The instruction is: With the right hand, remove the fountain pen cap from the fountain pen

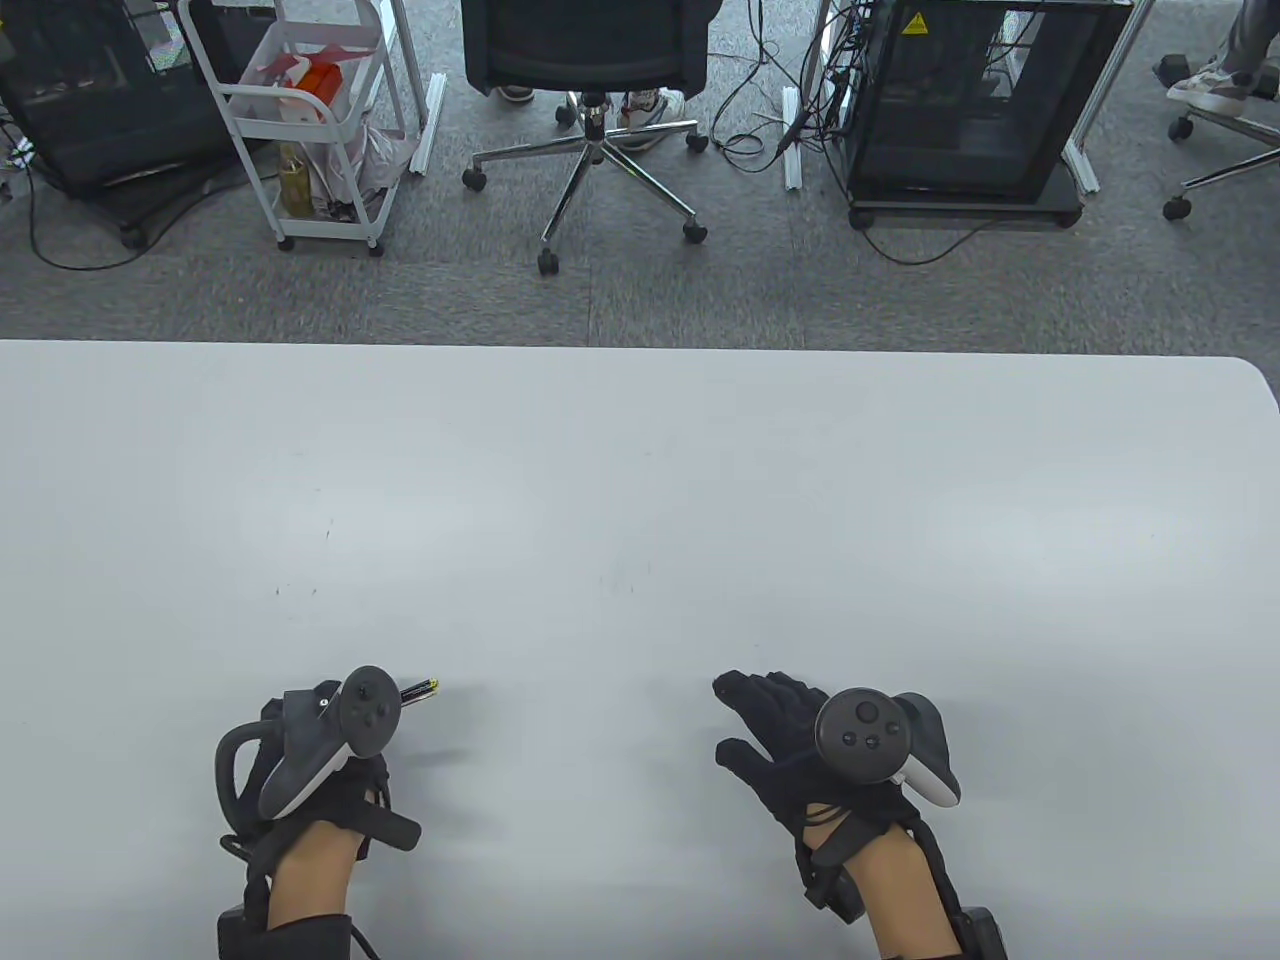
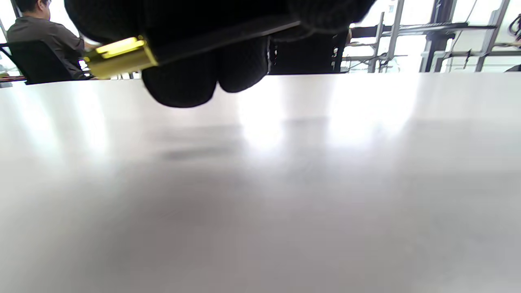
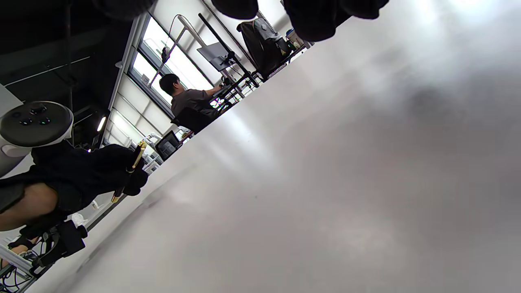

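Note:
My left hand (image 1: 372, 775) grips a black fountain pen (image 1: 418, 689) with gold trim, held a little above the white table (image 1: 640, 500). Only its gold-banded end pokes out to the right of the tracker. In the left wrist view the pen (image 2: 120, 57) lies across my curled fingers (image 2: 179, 81). The right wrist view shows the pen (image 3: 136, 156) tilted in that hand, with gold at both ends. I cannot tell the cap from the barrel. My right hand (image 1: 760, 720) is open and empty, fingers spread toward the pen, about a hand's width away.
The table's far edge (image 1: 640, 345) runs across the middle of the table view. Beyond it stand an office chair (image 1: 590, 60), a white cart (image 1: 310, 110) and a black cabinet (image 1: 970, 100). A person (image 3: 187, 97) sits at another desk.

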Available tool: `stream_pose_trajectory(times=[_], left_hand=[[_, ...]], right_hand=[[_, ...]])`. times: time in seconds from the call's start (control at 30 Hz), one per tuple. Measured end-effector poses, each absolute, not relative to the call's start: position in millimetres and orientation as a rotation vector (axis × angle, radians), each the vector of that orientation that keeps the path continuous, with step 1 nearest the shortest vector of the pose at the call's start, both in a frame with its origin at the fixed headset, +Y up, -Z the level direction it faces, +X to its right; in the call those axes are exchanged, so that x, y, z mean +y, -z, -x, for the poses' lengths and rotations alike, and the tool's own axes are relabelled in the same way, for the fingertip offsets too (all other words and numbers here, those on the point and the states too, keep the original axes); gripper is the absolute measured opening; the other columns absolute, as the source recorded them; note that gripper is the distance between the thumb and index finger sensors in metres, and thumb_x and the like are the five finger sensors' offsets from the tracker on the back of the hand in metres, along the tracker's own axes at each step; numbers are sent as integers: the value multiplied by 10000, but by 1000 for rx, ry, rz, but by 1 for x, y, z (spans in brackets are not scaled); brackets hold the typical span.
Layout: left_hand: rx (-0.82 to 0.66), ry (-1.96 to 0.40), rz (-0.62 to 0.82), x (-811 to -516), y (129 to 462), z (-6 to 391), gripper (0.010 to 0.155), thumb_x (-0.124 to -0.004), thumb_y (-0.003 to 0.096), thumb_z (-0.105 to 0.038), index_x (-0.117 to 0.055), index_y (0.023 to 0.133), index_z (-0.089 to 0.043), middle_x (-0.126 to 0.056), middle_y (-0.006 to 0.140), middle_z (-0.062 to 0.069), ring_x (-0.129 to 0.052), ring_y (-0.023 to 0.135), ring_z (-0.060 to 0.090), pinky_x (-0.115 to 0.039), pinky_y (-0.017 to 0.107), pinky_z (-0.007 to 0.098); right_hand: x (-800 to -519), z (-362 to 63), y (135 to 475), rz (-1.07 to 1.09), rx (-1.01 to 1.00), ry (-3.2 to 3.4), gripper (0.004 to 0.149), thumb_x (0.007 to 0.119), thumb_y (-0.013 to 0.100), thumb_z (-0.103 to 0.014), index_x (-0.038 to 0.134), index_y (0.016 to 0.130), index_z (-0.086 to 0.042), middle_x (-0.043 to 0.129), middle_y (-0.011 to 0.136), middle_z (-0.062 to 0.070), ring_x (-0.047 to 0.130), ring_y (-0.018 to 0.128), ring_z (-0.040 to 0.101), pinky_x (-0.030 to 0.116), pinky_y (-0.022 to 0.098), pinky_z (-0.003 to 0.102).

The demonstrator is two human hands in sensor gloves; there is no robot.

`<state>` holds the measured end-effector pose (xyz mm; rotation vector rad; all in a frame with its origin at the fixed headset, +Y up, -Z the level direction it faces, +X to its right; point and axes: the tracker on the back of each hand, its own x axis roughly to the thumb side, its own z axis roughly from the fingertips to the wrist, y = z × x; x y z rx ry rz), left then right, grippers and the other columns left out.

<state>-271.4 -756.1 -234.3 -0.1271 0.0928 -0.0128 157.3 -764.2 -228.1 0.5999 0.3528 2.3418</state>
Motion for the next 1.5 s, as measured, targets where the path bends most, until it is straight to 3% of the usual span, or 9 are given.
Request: stream_pose_trajectory(times=[0.37,0.63,0.87,1.13,1.37,1.5], left_hand=[[-142,16,-123,-723,221,202,515,-656,339,-358,-586,836,-241,-856,704,76,-964,555,260,-696,569,608],[-324,35,-189,-714,210,153,512,-646,340,-379,-597,829,-237,-876,659,62,-987,461,213,-757,503,569],[-422,-4,-180,-713,202,128,509,-636,343,-393,-608,825,-231,-889,622,50,-988,369,176,-799,427,533],[-552,-9,-223,-711,192,106,495,-667,344,-449,-669,790,-234,-935,546,22,-996,258,139,-843,342,492],[-597,-19,-264,-708,187,101,494,-676,334,-498,-716,755,-242,-963,478,2,-991,182,119,-862,288,476],[-610,-56,-234,-708,188,98,496,-657,329,-535,-781,701,-229,-990,385,-18,-979,72,89,-887,214,450]], right_hand=[[-757,-147,224,-664,278,-2298,718,601,524,-605,389,1102,-236,531,1085,294,516,984,562,372,702,720],[-748,-139,221,-727,151,-2255,723,614,530,-594,310,1105,-279,517,1088,276,582,961,532,413,702,701],[-737,-122,212,-824,37,-2259,721,633,533,-578,286,1105,-309,442,1120,249,533,993,510,429,712,680],[-731,-100,203,-935,4,-2294,722,670,527,-536,356,1096,-222,484,1106,252,574,981,504,469,704,674],[-727,-92,200,-974,-31,-2356,633,712,515,-476,519,1050,-198,741,917,178,817,756,384,621,636,583],[-725,-90,200,-997,-70,-2425,571,713,514,-467,583,1012,-220,809,756,127,837,590,305,650,600,533]])
